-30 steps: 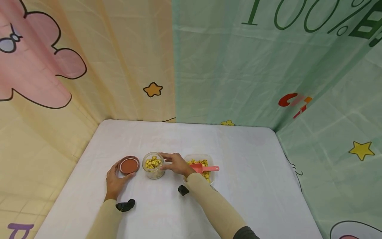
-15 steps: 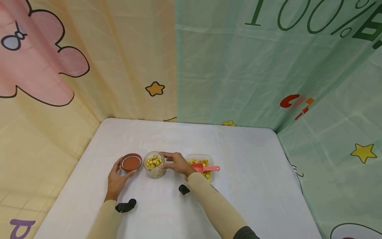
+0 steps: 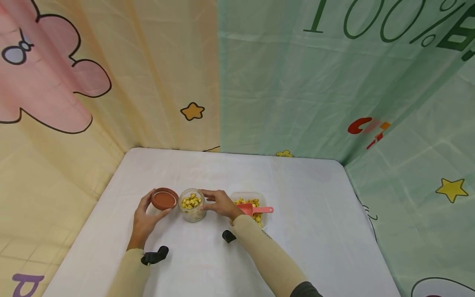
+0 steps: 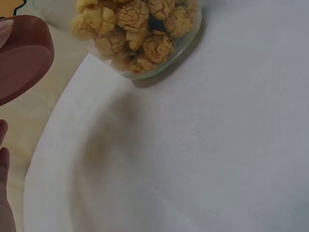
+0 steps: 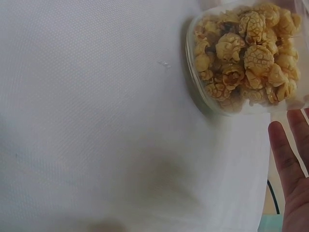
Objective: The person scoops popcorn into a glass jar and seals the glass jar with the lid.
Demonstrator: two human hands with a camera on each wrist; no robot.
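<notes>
A clear jar of caramel popcorn (image 3: 191, 214) stands uncovered on the white table. My right hand (image 3: 219, 203) holds it from the right, index finger and thumb at its upper side. In the right wrist view other fingers (image 5: 285, 154) of that hand stretch out beside the jar. My left hand (image 3: 143, 222) grips a reddish-brown round lid (image 3: 165, 199) by its edge, thumb in front and fingers behind. The lid is raised and tilted just left of the jar's rim, its hollow inside facing the head camera. In the left wrist view the lid (image 4: 26, 60) shows beside the popcorn-filled jar.
Right of the jar, partly behind the right forearm, is a clear plastic tub (image 3: 259, 196) of popcorn. A pink scoop (image 3: 256, 209) lies across it. Printed cloth hangings (image 3: 282, 95) enclose the table (image 3: 297, 247) at the back and sides.
My left hand has lifted the lid slightly and shifted it right, closer to the jar, changing its tilt. My right hand and the jar stay in place.
</notes>
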